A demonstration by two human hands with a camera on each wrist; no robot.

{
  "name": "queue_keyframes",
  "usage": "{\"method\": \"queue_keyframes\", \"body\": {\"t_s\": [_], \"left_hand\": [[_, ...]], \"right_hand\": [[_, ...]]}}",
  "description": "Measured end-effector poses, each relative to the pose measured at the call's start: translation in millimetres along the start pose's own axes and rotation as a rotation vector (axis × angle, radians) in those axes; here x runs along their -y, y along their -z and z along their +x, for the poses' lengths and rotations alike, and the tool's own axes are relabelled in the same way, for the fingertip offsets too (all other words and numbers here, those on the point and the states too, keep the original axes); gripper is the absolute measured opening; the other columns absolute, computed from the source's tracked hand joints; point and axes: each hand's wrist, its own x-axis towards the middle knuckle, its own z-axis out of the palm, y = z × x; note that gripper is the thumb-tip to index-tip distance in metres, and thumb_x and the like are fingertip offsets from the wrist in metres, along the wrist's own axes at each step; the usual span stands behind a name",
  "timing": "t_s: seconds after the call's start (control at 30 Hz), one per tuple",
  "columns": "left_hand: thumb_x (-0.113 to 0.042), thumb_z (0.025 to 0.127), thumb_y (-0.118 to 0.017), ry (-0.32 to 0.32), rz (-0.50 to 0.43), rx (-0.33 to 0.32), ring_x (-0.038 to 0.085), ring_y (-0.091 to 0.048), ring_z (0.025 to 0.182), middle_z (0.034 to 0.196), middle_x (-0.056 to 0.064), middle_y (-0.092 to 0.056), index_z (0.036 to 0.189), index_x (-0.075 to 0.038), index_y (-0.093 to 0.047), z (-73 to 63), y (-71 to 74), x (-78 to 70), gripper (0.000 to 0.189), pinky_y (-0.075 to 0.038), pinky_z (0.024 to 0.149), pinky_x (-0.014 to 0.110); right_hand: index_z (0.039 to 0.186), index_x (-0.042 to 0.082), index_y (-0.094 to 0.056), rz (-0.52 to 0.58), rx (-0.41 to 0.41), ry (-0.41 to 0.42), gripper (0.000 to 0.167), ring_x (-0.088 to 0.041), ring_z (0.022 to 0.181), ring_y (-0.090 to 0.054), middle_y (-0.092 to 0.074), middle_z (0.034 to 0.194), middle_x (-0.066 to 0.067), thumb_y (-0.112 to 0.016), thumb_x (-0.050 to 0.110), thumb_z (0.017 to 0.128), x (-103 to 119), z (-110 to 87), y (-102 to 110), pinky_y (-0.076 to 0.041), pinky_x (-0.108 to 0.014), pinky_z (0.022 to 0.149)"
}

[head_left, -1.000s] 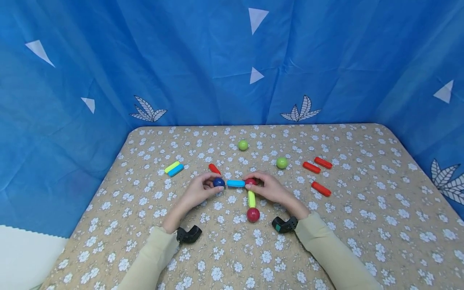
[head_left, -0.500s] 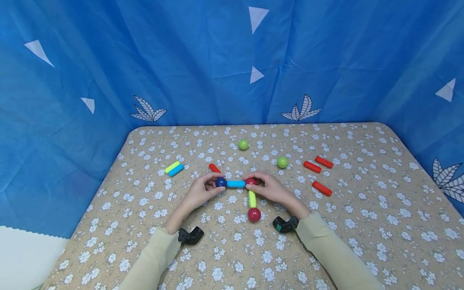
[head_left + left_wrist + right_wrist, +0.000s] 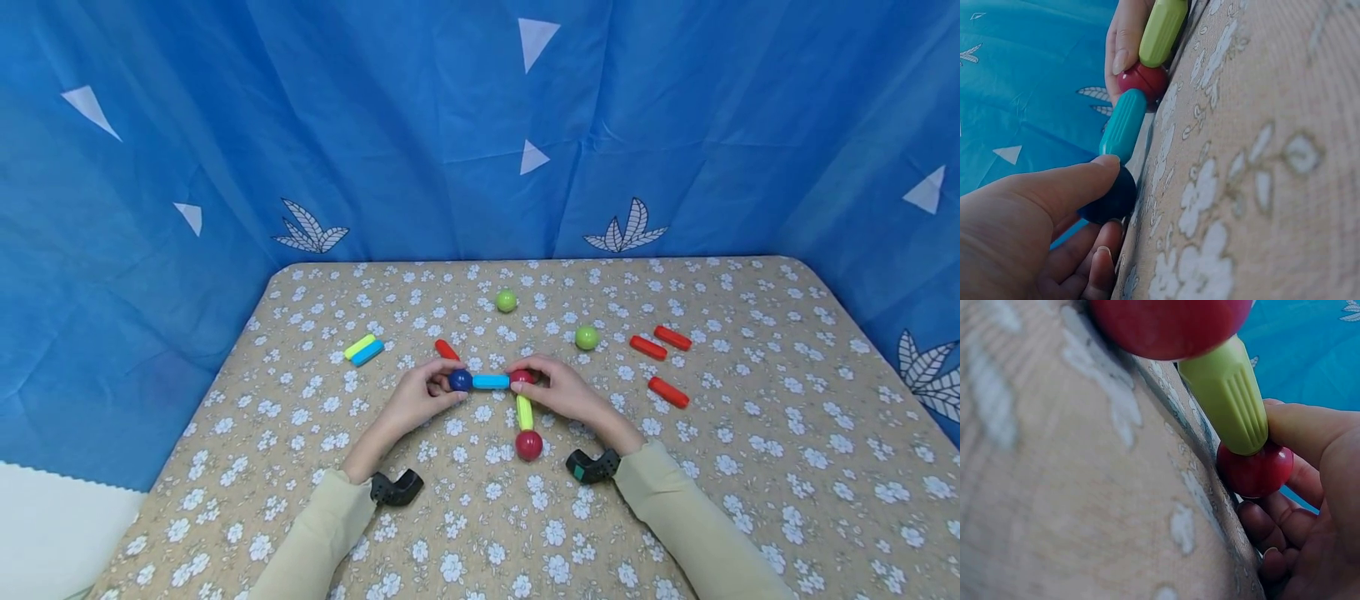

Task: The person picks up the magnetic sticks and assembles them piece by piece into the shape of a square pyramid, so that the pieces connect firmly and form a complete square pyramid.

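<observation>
My left hand (image 3: 422,395) pinches a dark blue ball (image 3: 461,380) between thumb and fingers. A light blue rod (image 3: 491,382) runs from that ball to a red ball (image 3: 521,378), touching both. My right hand (image 3: 558,389) grips this red ball, partly covering it. From it a yellow-green rod (image 3: 524,412) extends toward the near side, ending at a second red ball (image 3: 528,445). In the left wrist view, the thumb lies where the dark blue ball (image 3: 1114,199) meets the light blue rod (image 3: 1124,125). The right wrist view has the gripped red ball (image 3: 1256,470) beneath the yellow-green rod (image 3: 1230,397).
A red rod (image 3: 446,349) lies just beyond my left hand. Farther left, a yellow rod (image 3: 359,346) and a blue rod (image 3: 367,353) lie side by side. Two green balls (image 3: 506,301) sit toward the back. Three red rods (image 3: 668,392) lie at the right.
My left hand has moved slightly right with the dark blue ball, closing the gap to the light blue rod. My right hand has stayed on the red ball.
</observation>
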Motion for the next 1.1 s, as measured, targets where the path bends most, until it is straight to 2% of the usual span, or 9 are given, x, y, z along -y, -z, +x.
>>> {"method": "queue_keyframes", "body": {"t_s": [0.13, 0.43, 0.63, 0.77, 0.83, 0.9, 0.97, 1.0, 1.1], "left_hand": [[-0.008, 0.079, -0.076, -0.005, 0.011, 0.003, 0.016, -0.051, 0.068, 0.082, 0.004, -0.056, 0.114, -0.004, -0.064, 0.9, 0.7, 6.5, 0.037, -0.045, 0.059, 0.025], [-0.007, 0.078, -0.077, 0.002, 0.027, -0.021, 0.015, -0.051, 0.067, 0.08, 0.003, -0.057, 0.115, -0.004, -0.063, -0.6, 4.3, 6.5, 0.039, -0.044, 0.059, 0.024], [-0.01, 0.085, -0.071, -0.008, -0.063, 0.011, 0.019, -0.055, 0.076, 0.093, 0.008, -0.062, 0.119, 0.001, -0.06, -1.5, 1.8, 11.1, 0.038, -0.047, 0.064, 0.025], [-0.012, 0.087, -0.068, 0.013, -0.057, -0.108, 0.019, -0.056, 0.073, 0.095, 0.004, -0.063, 0.112, -0.004, -0.065, 0.3, 5.9, 10.2, 0.026, -0.046, 0.06, 0.025], [-0.009, 0.086, -0.069, -0.015, -0.005, -0.176, 0.021, -0.056, 0.078, 0.101, 0.006, -0.062, 0.11, -0.005, -0.066, 2.8, 10.3, 8.1, 0.025, -0.047, 0.064, 0.027], [-0.002, 0.084, -0.068, -0.06, 0.039, -0.203, 0.026, -0.056, 0.093, 0.117, 0.011, -0.057, 0.115, -0.005, -0.064, 6.5, 14.1, 6.9, 0.031, -0.049, 0.073, 0.033], [0.005, 0.082, -0.065, -0.108, 0.093, -0.177, 0.032, -0.049, 0.112, 0.135, 0.016, -0.044, 0.123, -0.005, -0.059, 11.2, 15.9, 5.9, 0.043, -0.047, 0.081, 0.042], [0.01, 0.081, -0.062, -0.128, 0.123, -0.147, 0.034, -0.04, 0.122, 0.141, 0.017, -0.037, 0.127, -0.005, -0.056, 13.6, 16.2, 5.1, 0.049, -0.044, 0.089, 0.045], [0.017, 0.078, -0.056, -0.162, 0.228, -0.005, 0.036, -0.027, 0.132, 0.147, 0.018, -0.029, 0.134, -0.005, -0.05, 20.0, 13.6, 4.2, 0.061, -0.035, 0.098, 0.05]], "right_hand": [[0.116, 0.015, -0.065, 0.001, -0.001, 0.004, 0.03, -0.019, 0.091, -0.052, -0.058, 0.11, -0.002, -0.066, 0.026, 0.088, 0, 0.9, 0, -0.043, -0.036, 0.077], [0.118, 0.017, -0.064, -0.002, -0.005, 0.023, 0.032, -0.019, 0.095, -0.051, -0.058, 0.114, -0.001, -0.065, 0.03, 0.089, 1, 5.9, -3, -0.042, -0.037, 0.08], [0.117, 0.015, -0.065, -0.011, -0.018, 0.029, 0.03, -0.022, 0.104, -0.052, -0.058, 0.117, -0.003, -0.065, 0.026, 0.089, -3, -1.5, -2, -0.042, -0.042, 0.086], [0.118, 0.016, -0.064, -0.006, -0.012, 0.036, 0.031, -0.023, 0.108, -0.051, -0.057, 0.119, -0.003, -0.065, 0.03, 0.089, -5, -2.6, 0, -0.041, -0.044, 0.089], [0.119, 0.017, -0.064, -0.003, -0.011, 0.041, 0.032, -0.022, 0.108, -0.051, -0.057, 0.12, -0.003, -0.065, 0.03, 0.089, -4, 0.0, 0, -0.04, -0.043, 0.089], [0.118, 0.017, -0.064, -0.001, -0.017, 0.048, 0.032, -0.021, 0.106, -0.051, -0.057, 0.119, -0.002, -0.065, 0.03, 0.089, -3, 2.5, 0, -0.041, -0.042, 0.087], [0.118, 0.016, -0.064, 0.003, -0.02, 0.05, 0.032, -0.02, 0.103, -0.052, -0.058, 0.118, -0.002, -0.066, 0.028, 0.089, -2, 2.8, 0, -0.042, -0.04, 0.085], [0.118, 0.016, -0.064, 0.006, -0.018, 0.048, 0.032, -0.02, 0.1, -0.052, -0.058, 0.117, -0.002, -0.066, 0.027, 0.089, -2, 1.9, -1, -0.042, -0.04, 0.083], [0.119, 0.015, -0.064, 0.004, -0.005, 0.042, 0.032, -0.022, 0.101, -0.052, -0.058, 0.117, -0.003, -0.064, 0.028, 0.09, -4, -4.0, -2, -0.042, -0.041, 0.083]]}}
